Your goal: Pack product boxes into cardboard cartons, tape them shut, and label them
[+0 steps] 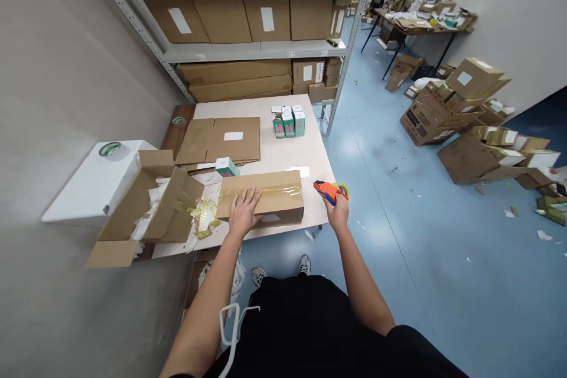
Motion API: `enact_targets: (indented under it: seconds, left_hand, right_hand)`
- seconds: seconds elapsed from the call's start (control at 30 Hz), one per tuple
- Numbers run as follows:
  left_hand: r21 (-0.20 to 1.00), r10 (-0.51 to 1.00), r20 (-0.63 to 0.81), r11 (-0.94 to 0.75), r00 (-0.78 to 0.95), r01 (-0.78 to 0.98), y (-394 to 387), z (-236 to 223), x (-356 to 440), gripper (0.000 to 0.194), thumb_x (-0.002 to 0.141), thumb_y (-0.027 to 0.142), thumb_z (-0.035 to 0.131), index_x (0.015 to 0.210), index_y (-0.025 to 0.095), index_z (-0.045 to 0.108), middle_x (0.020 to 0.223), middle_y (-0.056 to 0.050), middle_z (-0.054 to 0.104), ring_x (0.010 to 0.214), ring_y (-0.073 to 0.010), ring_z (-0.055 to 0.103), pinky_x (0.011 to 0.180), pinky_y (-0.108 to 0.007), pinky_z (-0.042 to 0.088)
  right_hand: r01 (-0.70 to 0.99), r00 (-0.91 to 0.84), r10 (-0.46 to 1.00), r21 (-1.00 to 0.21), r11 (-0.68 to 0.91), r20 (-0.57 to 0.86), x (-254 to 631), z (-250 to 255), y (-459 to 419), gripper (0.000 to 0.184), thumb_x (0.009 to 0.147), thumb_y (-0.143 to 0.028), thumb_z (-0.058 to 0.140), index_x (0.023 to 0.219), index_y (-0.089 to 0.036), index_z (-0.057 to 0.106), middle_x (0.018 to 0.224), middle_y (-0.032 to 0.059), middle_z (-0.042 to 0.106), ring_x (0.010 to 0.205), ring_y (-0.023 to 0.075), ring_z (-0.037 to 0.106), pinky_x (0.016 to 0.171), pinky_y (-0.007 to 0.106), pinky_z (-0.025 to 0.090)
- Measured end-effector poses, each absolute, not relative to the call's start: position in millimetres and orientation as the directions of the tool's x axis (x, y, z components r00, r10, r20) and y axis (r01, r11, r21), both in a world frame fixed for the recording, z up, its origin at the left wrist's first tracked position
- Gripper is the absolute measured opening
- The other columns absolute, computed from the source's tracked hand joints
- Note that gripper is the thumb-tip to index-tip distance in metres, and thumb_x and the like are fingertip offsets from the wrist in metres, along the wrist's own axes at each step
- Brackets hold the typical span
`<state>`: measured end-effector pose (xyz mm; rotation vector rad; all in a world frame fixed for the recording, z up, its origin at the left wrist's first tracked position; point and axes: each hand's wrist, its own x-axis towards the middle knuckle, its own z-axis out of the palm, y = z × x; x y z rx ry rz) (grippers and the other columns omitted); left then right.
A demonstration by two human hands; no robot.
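A long cardboard box (279,186) lies near the front edge of the table, with clear tape along its top. My left hand (245,208) rests on top of this box, fingers spread. Off the box's right end, my right hand (339,210) is wrapped around the handle of an orange and blue tape dispenser (326,191); a yellowish roll shows behind it. A small green and white box (227,167) stands behind the long box's left end. White paper labels (299,172) lie just behind its right end.
Flattened cardboard (234,139) and several green and white boxes (289,122) are farther back on the table (266,106). At left, an open carton (150,207) holds paper scraps. A metal shelf (212,52) with cartons stands behind; more cartons (436,112) sit on the floor at right.
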<state>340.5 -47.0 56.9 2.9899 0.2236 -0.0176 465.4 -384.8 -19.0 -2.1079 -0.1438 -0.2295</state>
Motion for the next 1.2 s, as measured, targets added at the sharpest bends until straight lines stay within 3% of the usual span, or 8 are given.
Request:
enact_targets:
  seconds: [0.13, 0.27, 0.43, 0.63, 0.8, 1.03, 1.2]
  left_hand:
    - [0.158, 0.144, -0.027, -0.977, 0.989, 0.146, -46.5, 56.9, 342.8, 0.096, 0.079, 0.037, 0.082, 0.165, 0.034, 0.038, 0.173, -0.008, 0.033, 0.162, -0.0321, 0.022, 0.131, -0.052, 0.014]
    - [0.196, 0.157, -0.024, -0.968, 0.987, 0.158, -45.9, 55.8, 341.5, 0.102, 0.074, 0.033, 0.086, 0.164, 0.034, 0.039, 0.173, -0.008, 0.033, 0.162, -0.0328, 0.022, 0.132, -0.052, 0.013]
    - [0.214, 0.13, -0.059, -0.967, 0.99, 0.14, -42.4, 55.1, 342.1, 0.104, 0.072, 0.03, 0.086, 0.164, 0.032, 0.038, 0.175, -0.007, 0.028, 0.163, -0.0317, 0.019, 0.131, -0.053, 0.013]
    - [0.298, 0.081, -0.169, -0.946, 0.982, 0.129, -32.8, 59.0, 342.1, 0.114, 0.071, 0.041, 0.086, 0.168, 0.03, 0.029, 0.177, -0.009, 0.018, 0.164, -0.0326, 0.012, 0.132, -0.053, 0.008]
    - [0.389, 0.071, -0.189, -0.91, 0.979, 0.141, -29.6, 64.1, 340.7, 0.1, 0.081, 0.041, 0.075, 0.168, 0.03, 0.028, 0.177, -0.007, 0.019, 0.164, -0.0285, 0.013, 0.132, -0.05, 0.008]
    - [0.305, 0.179, -0.133, -0.929, 0.975, 0.212, -46.2, 62.0, 339.8, 0.092, 0.08, 0.044, 0.083, 0.162, 0.033, 0.041, 0.175, -0.007, 0.027, 0.164, -0.0327, 0.015, 0.132, -0.054, 0.012]
    - [0.301, 0.155, -0.217, -0.929, 0.964, 0.217, -44.0, 71.5, 341.7, 0.093, 0.079, 0.04, 0.082, 0.162, 0.033, 0.041, 0.175, -0.008, 0.027, 0.163, -0.0334, 0.016, 0.131, -0.055, 0.015]
  right_hand:
    - [0.283, 0.958, 0.065, -0.872, -0.4, 0.281, 465.7, 40.9, -367.6, 0.038, 0.092, -0.056, 0.065, 0.11, -0.022, 0.065, 0.106, 0.011, 0.068, 0.103, 0.0313, 0.063, 0.096, 0.05, 0.054]
    - [0.307, 0.911, 0.325, -0.943, -0.126, 0.253, 463.0, 89.1, -321.3, 0.045, 0.094, -0.054, 0.066, 0.125, -0.022, 0.066, 0.115, 0.0086, 0.072, 0.101, 0.0263, 0.066, 0.092, 0.04, 0.056]
    - [0.185, 0.794, 0.572, -0.978, 0.096, 0.207, 449.9, 86.6, -255.1, 0.05, 0.09, -0.056, 0.071, 0.124, -0.021, 0.069, 0.116, 0.0082, 0.075, 0.103, 0.0259, 0.069, 0.095, 0.039, 0.057]
    - [0.088, 0.806, 0.58, -0.993, 0.076, 0.116, 439.6, 50.1, -241.7, 0.052, 0.085, -0.06, 0.073, 0.119, -0.02, 0.07, 0.111, 0.0103, 0.077, 0.102, 0.0282, 0.071, 0.094, 0.044, 0.058]
    - [0.078, 0.794, 0.598, -0.994, 0.076, 0.108, 444.6, 48.7, -248.6, 0.05, 0.084, -0.057, 0.074, 0.118, -0.02, 0.07, 0.11, 0.0094, 0.078, 0.101, 0.0277, 0.071, 0.095, 0.045, 0.058]
    - [0.098, 0.804, 0.581, -0.992, 0.081, 0.127, 444.7, 56.0, -245.1, 0.049, 0.085, -0.057, 0.073, 0.118, -0.02, 0.071, 0.112, 0.0089, 0.077, 0.102, 0.027, 0.071, 0.095, 0.043, 0.058]
    - [0.156, 0.77, 0.607, -0.981, 0.117, 0.195, 453.7, 70.2, -237.6, 0.045, 0.087, -0.052, 0.074, 0.119, -0.022, 0.072, 0.118, 0.0078, 0.076, 0.108, 0.0261, 0.069, 0.1, 0.041, 0.055]
